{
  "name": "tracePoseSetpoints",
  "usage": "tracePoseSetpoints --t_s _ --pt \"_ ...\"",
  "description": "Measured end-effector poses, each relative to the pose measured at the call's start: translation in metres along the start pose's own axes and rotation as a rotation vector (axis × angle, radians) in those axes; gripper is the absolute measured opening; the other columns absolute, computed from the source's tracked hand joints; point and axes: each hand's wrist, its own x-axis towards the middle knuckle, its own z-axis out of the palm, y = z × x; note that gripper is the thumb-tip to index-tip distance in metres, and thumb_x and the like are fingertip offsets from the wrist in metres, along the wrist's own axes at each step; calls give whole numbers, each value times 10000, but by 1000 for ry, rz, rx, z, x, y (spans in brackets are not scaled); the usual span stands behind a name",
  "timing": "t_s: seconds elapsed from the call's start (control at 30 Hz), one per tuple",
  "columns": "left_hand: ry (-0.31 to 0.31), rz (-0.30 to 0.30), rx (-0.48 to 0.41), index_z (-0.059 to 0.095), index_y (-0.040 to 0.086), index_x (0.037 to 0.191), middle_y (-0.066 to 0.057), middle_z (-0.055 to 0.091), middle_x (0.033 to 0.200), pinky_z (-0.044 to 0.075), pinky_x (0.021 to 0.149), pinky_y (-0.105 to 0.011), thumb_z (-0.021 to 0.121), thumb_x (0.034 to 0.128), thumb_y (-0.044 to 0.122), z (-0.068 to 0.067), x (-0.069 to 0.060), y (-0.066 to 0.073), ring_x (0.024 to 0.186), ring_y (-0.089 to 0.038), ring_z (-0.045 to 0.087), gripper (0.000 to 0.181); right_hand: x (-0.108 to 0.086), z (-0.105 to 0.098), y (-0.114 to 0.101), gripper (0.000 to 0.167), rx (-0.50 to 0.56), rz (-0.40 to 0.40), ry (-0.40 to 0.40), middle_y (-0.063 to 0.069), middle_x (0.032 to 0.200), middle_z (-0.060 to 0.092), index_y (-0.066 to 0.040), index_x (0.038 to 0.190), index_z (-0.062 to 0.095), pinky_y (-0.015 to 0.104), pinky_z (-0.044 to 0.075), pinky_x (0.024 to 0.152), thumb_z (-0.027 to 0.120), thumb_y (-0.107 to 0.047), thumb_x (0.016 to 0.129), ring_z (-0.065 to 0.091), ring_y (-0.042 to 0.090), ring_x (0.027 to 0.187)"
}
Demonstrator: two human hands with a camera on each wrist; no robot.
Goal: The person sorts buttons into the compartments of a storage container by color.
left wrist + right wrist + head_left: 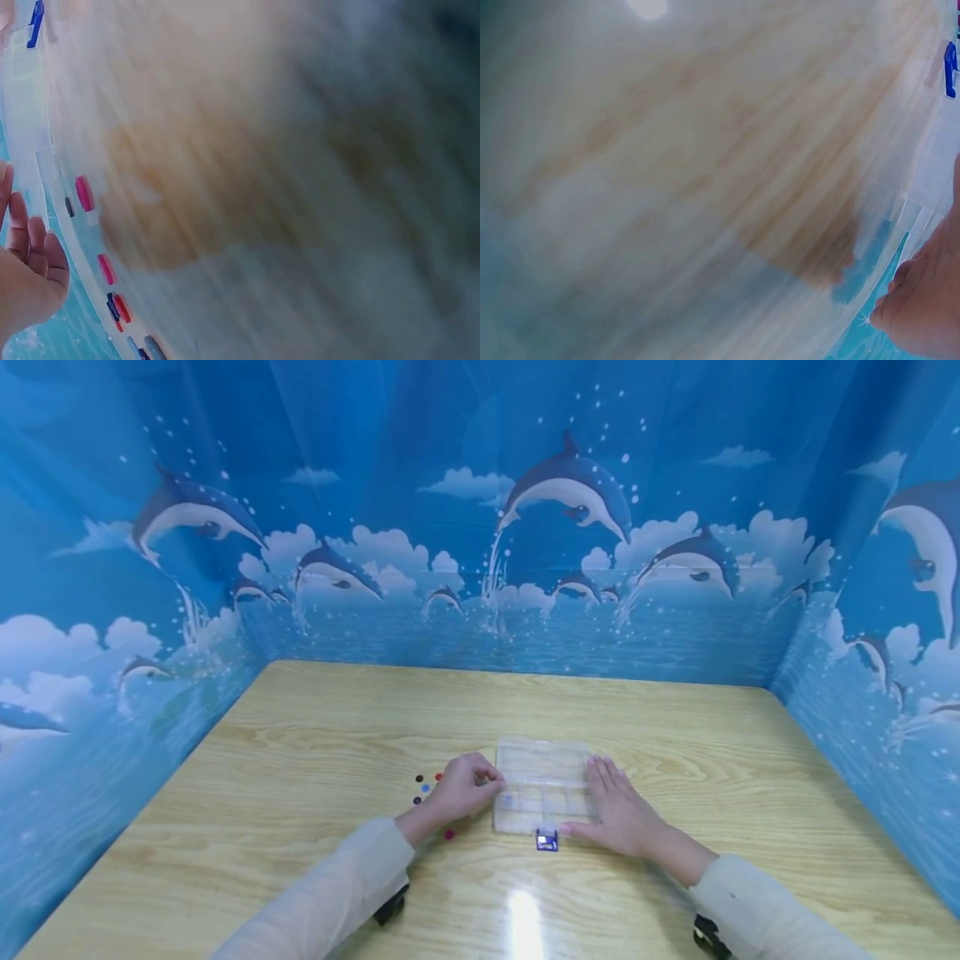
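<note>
A clear plastic compartment box (517,821) lies with its lid (543,760) folded back. My left hand (463,789) is at the box's left edge, fingers bent, with thumb and index tips close together; anything between them is hidden. In the left wrist view the left hand (34,277) shows curled fingers beside the box. On the box's right side rests my right hand (626,814), fingers extended along the lid and thumb near the front edge. A blue latch (547,840) sits at the box's front. One compartment holds a small bluish piece (507,799).
Left of the box lie several small round discs: a black disc (419,778), a red disc (438,776), a blue disc (425,787) and a magenta disc (449,834) among them. The wood-grain table (300,735) is bordered by a dolphin-print curtain (420,510).
</note>
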Motion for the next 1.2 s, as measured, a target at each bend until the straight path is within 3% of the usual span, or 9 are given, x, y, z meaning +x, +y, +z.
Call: tracePoseSetpoints --t_s 0.23,0.43,0.7,1.03,1.2 --pt "12 -24 -57 694 77 851 -35 649 895 490 806 -291 665 828 124 -4 1 -1 865 -142 573 60 0 0 0 1024 0 -2 2 324 1480 155 134 1406 179 553 162 1120 531 -625 816 117 467 1384" --pt "21 -1 -38 696 79 863 -30 659 874 490 786 -282 658 835 121 -9 1 -1 859 -143 582 63 0 -1 -1 1018 -7 -1 -2 323 1479 154 134 1406 179 551 164 1120 527 -622 820 117 466 1384" --pt "11 -43 -18 697 109 877 -6 641 895 473 776 -279 659 838 142 -18 2 1 885 -139 566 63 0 -2 -1 1023 -8 -2 -2 327 1478 152 138 1404 176 553 166 1118 524 -625 820 119 471 1381" --pt "29 -2 -20 701 101 869 -16 655 879 481 748 -256 670 829 137 -26 1 -2 849 -127 579 62 0 -1 0 1027 0 2 -11 321 1483 137 133 1409 166 547 156 1123 514 -634 821 104 464 1387" --pt "38 -48 -30 704 114 888 -3 646 876 471 705 -235 677 829 165 -30 1 -1 838 -118 567 82 0 -1 0 1026 -12 -2 -8 326 1480 145 137 1406 170 546 164 1122 513 -634 822 115 465 1385"
